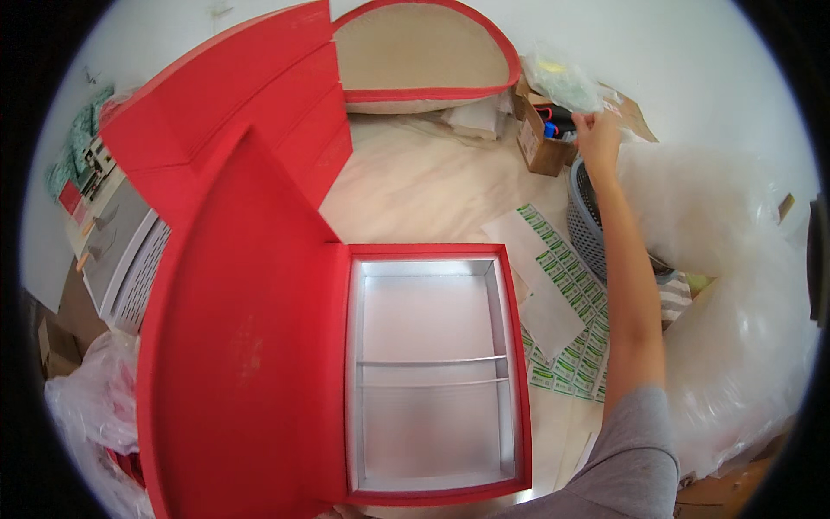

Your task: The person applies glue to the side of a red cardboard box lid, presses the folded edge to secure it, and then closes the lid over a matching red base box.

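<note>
A red box [526, 389] stands open in front of me, its silver-lined inside crossed by two thin silver strips. Its large red lid [251, 346] is folded out to the left. At the box's near edge, a small bit of my left hand [344, 512] shows, with its fingers hidden. My right hand [598, 138] reaches far to the right, to a small cardboard box [546, 151]. Its fingers are closed together beside a black-and-red tool [555, 113] and under a clear plastic bag [562, 82]; what they pinch is unclear. Something blue [551, 130] lies there too.
Another red box [242, 95] and a beige, red-rimmed oval piece [424, 48] stand at the back. On the right are a grey basket [586, 229], green-and-white label sheets [571, 303] and a big bundle of clear plastic [735, 329]. A white slotted unit [130, 259] stands left.
</note>
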Demonstrator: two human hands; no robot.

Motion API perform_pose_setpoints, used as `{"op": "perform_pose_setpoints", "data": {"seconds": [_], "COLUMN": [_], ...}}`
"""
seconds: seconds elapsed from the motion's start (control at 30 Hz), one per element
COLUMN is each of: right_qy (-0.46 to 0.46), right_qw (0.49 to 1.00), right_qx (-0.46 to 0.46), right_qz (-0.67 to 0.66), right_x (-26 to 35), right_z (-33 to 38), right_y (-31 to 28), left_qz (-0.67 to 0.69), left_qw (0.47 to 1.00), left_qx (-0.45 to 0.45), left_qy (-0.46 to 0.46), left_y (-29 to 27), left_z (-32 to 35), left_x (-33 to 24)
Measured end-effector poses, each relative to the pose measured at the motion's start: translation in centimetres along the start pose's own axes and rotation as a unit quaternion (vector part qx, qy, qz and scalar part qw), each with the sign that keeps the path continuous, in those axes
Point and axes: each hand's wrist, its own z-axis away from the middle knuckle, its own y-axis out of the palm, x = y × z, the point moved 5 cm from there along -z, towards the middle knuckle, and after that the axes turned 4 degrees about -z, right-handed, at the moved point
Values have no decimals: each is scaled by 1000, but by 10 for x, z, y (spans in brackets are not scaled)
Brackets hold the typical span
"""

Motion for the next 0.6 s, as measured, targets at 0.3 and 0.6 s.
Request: {"op": "perform_pose_setpoints", "data": {"seconds": [0.3, 0.6], "right_qy": [-70, -144], "right_qw": [940, 822], "right_qx": [213, 285], "right_qz": [-257, -472], "right_x": [176, 340], "right_z": [214, 365], "right_y": [-96, -186], "left_qz": [4, 778], "left_qw": [996, 557], "left_qx": [-86, -230], "left_qy": [-34, -177], "left_y": [-19, -116], "left_z": [-4, -174], "left_x": [6, 90]}}
